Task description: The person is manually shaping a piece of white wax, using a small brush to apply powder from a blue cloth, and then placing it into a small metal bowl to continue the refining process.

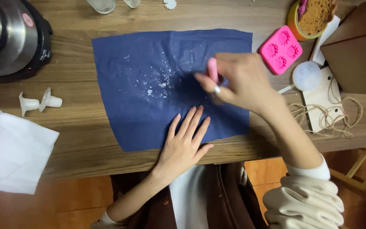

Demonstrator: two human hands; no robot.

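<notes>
The right hand (238,80) has its fingers closed around a small pink tool (212,70), over the blue sheet (149,55) on the wooden table (77,140). The left hand (185,142), at 7 o'clock from it, lies flat with fingers spread on the sheet's near edge. White crumbs (159,85) lie at 9 o'clock of the tool; a pink mould (280,49) sits at 2 o'clock.

only one view here, a head cam looking pretty much straight down at the table (85,144) from close above. the wearer's lap shows at 6 o'clock, the table's far edge runs off at 12. blue sheet (149,55) sits dead centre, cooker (9,38) cropped at 10 o'clock, box (356,55) at 2
</notes>
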